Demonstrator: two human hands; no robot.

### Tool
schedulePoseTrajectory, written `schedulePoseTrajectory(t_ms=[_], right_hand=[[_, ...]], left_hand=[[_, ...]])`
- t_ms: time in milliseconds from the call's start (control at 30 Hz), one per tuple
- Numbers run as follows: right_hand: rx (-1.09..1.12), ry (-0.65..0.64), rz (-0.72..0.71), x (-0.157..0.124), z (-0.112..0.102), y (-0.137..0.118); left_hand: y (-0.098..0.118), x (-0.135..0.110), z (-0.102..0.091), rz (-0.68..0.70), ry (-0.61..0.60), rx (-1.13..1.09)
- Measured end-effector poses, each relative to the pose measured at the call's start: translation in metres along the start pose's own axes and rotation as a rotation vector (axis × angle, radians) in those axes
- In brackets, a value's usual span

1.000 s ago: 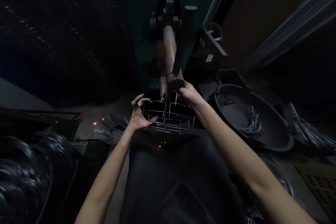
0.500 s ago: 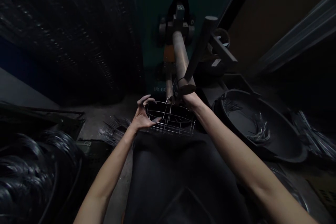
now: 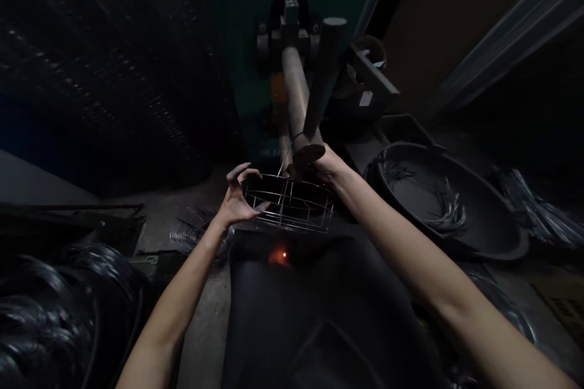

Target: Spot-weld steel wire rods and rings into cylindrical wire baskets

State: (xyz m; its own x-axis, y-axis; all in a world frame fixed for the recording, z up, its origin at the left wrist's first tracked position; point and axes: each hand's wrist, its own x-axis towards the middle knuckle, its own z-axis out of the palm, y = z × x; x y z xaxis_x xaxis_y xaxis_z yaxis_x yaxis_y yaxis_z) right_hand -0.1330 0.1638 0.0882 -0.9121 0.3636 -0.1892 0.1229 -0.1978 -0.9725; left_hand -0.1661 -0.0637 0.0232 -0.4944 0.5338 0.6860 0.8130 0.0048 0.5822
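Note:
A wire basket of thin bright rods sits below the round end of a spot welder's upper arm. My left hand grips its left side, thumb in front and fingers curled over the rim. My right hand reaches in at the right, behind the end of the upper arm. Its fingers are hidden there, so what they hold does not show. The lower arm ends near the basket's back rim. An orange spark glows in front of the dark apron.
A black basin with bent wires stands at the right, and a bundle of wires lies beyond it. Many wire rings fill the lower left. More curved wires lie beside my left forearm. A slanted bar juts out right of the welder.
An orange spark has appeared below the basket. The view has shifted, so the welder stands slightly further left. The basket looks slightly tilted; my left hand keeps its grip.

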Motion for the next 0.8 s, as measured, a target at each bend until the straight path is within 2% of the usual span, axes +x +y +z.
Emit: schedulePoseTrajectory(t_ms=[133, 200, 267, 367, 433, 500, 600, 633, 700, 800], right_hand=[[-0.022, 0.042, 0.057, -0.009, -0.019, -0.025], [-0.069, 0.017, 0.078, -0.027, -0.029, -0.027], [-0.14, -0.013, 0.083, -0.054, -0.037, -0.018], [-0.266, -0.036, 0.066, -0.101, -0.049, 0.008], [-0.33, -0.067, 0.054, -0.13, -0.054, 0.024], [-0.387, -0.123, 0.019, -0.152, -0.056, 0.034], [-0.524, -0.155, -0.06, -0.168, -0.056, 0.038], [-0.58, -0.151, -0.084, -0.169, -0.055, 0.037], [-0.681, -0.143, -0.117, -0.168, -0.055, 0.034], [-0.757, -0.173, -0.126, -0.163, -0.051, 0.029]], left_hand=[[0.007, -0.026, 0.017, 0.123, 0.013, 0.005], [0.018, -0.054, 0.034, 0.159, 0.046, 0.061], [0.034, -0.09, 0.052, 0.191, 0.049, 0.15], [0.062, -0.142, 0.068, 0.25, -0.077, 0.205], [0.079, -0.159, 0.067, 0.194, -0.224, 0.159], [0.094, -0.154, 0.062, -0.008, -0.265, 0.124], [0.107, -0.111, 0.062, -0.387, -0.16, 0.07], [0.11, -0.092, 0.064, -0.459, -0.169, 0.001], [0.114, -0.058, 0.068, -0.559, -0.265, -0.176], [0.12, -0.034, 0.07, -0.684, -0.329, -0.38]])
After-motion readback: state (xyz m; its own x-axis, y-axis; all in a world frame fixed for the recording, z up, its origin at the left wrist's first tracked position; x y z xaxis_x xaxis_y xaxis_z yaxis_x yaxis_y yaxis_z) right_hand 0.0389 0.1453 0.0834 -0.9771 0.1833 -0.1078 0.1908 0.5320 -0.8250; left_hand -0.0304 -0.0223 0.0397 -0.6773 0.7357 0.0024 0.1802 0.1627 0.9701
